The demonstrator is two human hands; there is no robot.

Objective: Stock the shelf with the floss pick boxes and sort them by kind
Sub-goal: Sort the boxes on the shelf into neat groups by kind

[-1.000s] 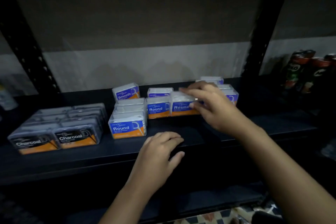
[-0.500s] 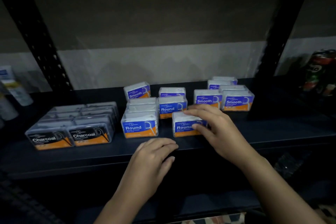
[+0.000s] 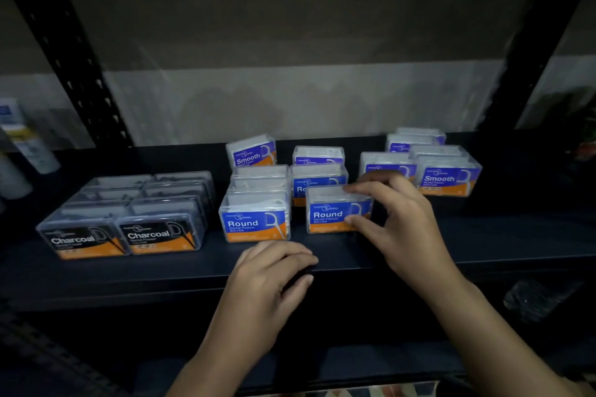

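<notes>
Sorting is underway: right hand (image 3: 400, 222) is pinching a Round box (image 3: 338, 213), likely needing squaring beside its neighbour (image 3: 254, 219), while left hand (image 3: 271, 280) is resting loosely curled, holding nothing, on the shelf edge (image 3: 129, 280).

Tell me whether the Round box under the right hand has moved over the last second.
Yes. The Round box in the right hand came forward, out of the second row toward the shelf edge, now nearly level with the front Round box beside it.

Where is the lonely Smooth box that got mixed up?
In the head view, that Smooth box stands tilted at the shelf's back, left of centre, behind the left row of Round boxes.
</notes>
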